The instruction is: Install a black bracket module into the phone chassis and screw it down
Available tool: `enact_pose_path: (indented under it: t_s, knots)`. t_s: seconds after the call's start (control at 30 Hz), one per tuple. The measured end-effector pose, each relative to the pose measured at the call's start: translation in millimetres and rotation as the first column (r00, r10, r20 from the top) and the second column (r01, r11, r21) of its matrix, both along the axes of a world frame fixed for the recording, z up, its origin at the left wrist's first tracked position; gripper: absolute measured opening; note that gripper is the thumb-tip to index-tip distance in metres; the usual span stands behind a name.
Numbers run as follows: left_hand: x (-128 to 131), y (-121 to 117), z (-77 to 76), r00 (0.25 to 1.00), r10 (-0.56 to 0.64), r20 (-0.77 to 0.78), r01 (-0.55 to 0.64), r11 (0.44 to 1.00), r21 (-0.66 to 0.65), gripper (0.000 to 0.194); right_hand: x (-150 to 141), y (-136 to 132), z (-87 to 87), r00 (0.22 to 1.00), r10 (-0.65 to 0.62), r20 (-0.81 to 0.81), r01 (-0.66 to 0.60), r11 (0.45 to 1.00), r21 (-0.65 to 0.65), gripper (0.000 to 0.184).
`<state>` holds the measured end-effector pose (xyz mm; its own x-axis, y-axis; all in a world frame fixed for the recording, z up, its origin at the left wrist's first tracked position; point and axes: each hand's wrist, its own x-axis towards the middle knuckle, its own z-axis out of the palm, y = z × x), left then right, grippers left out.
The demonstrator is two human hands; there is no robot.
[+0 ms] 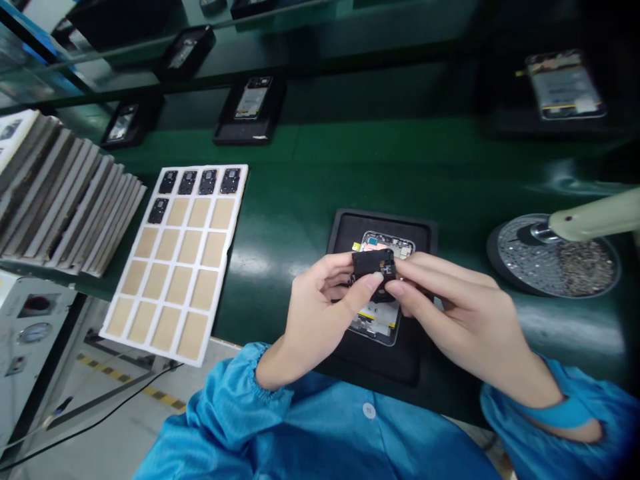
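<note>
Both my hands pinch a small black plastic part (373, 265) just above an opened phone (384, 280). My left hand (320, 307) grips the part's left side with thumb and fingers. My right hand (450, 313) holds its right side with thumb and forefinger. The phone lies face down in a black foam tray (345, 233) on the green belt, mostly hidden by my hands. To the left lies a white tray (177, 260) with tan pockets, several black parts (200, 181) filling its top rows.
A round dish of screws (555, 257) sits at the right with an electric screwdriver (590, 220) over it. More phones in black trays (250, 107) ride the belt further back, one (563, 87) at the far right. Stacked trays (60, 193) lean at the left.
</note>
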<state>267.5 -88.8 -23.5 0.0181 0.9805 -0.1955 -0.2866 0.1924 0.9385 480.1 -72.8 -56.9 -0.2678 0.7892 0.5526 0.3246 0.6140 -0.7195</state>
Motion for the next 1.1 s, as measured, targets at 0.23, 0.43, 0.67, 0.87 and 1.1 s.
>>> enact_pose_path:
  t_s: [0.23, 0.43, 0.67, 0.87, 1.1]
  knots:
    - [1, 4, 6.0, 0.999, 0.036, 0.002, -0.036, 0.999, -0.038, 0.041, 1, -3, -1.2, 0.999, -0.03, 0.042, 0.027, 0.997, 0.075, 0.022]
    - [-1, 6, 12.3, 1.0, 0.012, -0.013, -0.013, 0.998, -0.065, 0.039, 1, -4, 0.3, 0.999, -0.026, 0.024, 0.025, 0.999, 0.045, 0.032]
    - [-1, 9, 15.5, 1.0, 0.002, -0.021, -0.003, 0.998, -0.066, 0.04, 2, -9, -1.0, 0.999, -0.05, 0.013, 0.051, 0.999, -0.01, 0.045]
    - [2, 11, 17.0, 1.0, 0.007, -0.03, -0.008, 0.999, -0.054, 0.042, 2, -7, 2.2, 0.999, -0.036, 0.012, 0.036, 0.999, 0.027, 0.046]
    - [2, 11, 15.3, 0.998, 0.0, -0.069, -0.003, 0.999, -0.038, 0.046, 4, -6, 5.7, 1.0, -0.026, 0.004, 0.026, 1.0, 0.014, 0.043]
